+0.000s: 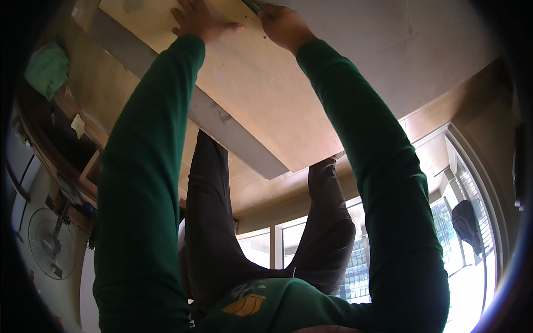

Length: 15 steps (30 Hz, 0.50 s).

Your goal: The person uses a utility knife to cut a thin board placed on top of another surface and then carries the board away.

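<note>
My left hand [199, 21] lies on a pale wooden board [266, 100] near the top of the view, fingers spread and thumb stretched toward the right. To its right, my right hand [284, 26] is closed round a thin dark tool [251, 5], at the board's right-hand edge. Only a short length of the tool shows and its tip is cut off by the upper border, so I cannot tell its kind. Beside the board's left edge runs a long grey strip [230, 130]. On the right lies a wide grey sheet [411, 61].
Below the board, my legs [208, 194] stand apart on a light floor. A green cloth or bag [47, 69] sits at the far left, above a standing fan [51, 242]. Windows [355, 272] and a dark hanging item [467, 225] are at the lower right.
</note>
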Available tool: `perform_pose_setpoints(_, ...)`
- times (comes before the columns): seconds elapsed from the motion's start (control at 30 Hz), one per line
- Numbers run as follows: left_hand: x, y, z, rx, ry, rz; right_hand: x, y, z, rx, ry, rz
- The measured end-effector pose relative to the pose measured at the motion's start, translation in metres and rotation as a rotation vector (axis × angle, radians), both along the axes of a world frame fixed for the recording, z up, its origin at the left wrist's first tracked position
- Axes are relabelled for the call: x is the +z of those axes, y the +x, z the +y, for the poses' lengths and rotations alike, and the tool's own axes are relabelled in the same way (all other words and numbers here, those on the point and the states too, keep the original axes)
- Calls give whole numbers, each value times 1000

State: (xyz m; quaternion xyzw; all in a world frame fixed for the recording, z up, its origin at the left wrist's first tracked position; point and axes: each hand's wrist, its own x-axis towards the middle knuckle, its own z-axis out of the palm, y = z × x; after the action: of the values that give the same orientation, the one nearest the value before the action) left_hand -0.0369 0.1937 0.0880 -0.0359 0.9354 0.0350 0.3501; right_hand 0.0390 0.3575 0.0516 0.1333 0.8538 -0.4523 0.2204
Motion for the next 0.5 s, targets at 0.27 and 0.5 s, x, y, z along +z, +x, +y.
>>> perform_pose_setpoints(0.27, -43, 8, -40, -82, 79, 233, 24, 284, 104, -41, 78, -57)
perform_pose_setpoints(0.5, -52, 4, -46, -168, 29, 257, 23, 193, 59, -41, 86, 160)
